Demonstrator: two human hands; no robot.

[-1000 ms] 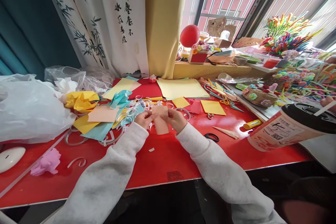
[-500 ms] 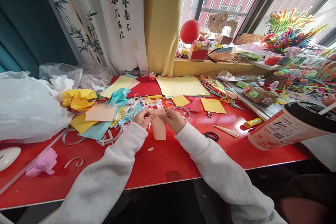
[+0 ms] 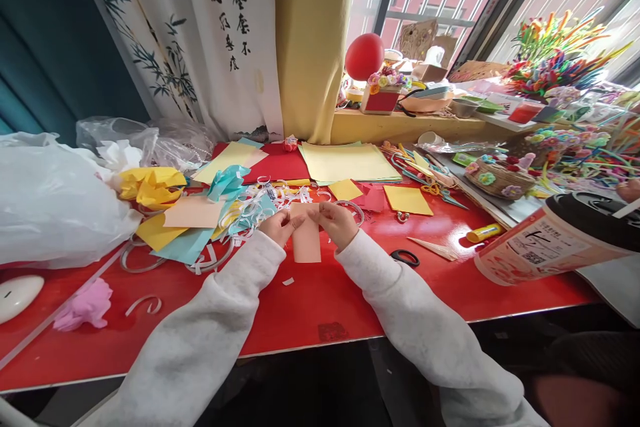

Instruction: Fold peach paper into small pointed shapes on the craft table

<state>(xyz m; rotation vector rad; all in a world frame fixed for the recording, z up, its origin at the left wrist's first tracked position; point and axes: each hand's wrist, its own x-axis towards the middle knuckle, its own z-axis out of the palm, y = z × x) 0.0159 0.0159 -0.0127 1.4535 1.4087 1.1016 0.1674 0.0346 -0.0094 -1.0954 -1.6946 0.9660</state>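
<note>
A peach paper strip [image 3: 307, 240] hangs upright between my hands above the red table [image 3: 300, 313]. My left hand [image 3: 280, 225] pinches its upper left edge between thumb and fingers. On the other side, my right hand [image 3: 337, 223] is closed on its upper right edge. Behind the hands lies a tangle of curled white paper strips [image 3: 260, 200]. A small white scrap [image 3: 288, 281] rests on the table below the strip. Black scissors handles [image 3: 405, 257] are to the right of my right hand.
A large paper cup [image 3: 540, 240] stands at the right, by a yellow tube [image 3: 484, 233]. White plastic bags [image 3: 55, 207] fill the left side. A pink crumpled paper [image 3: 85, 305] lies front left. Stacked yellow sheets [image 3: 350, 163] are at the back.
The peach strip now faces the camera more squarely, its top edge showing higher between the hands. My fingers have shifted slightly along its upper edges. The view has moved a little.
</note>
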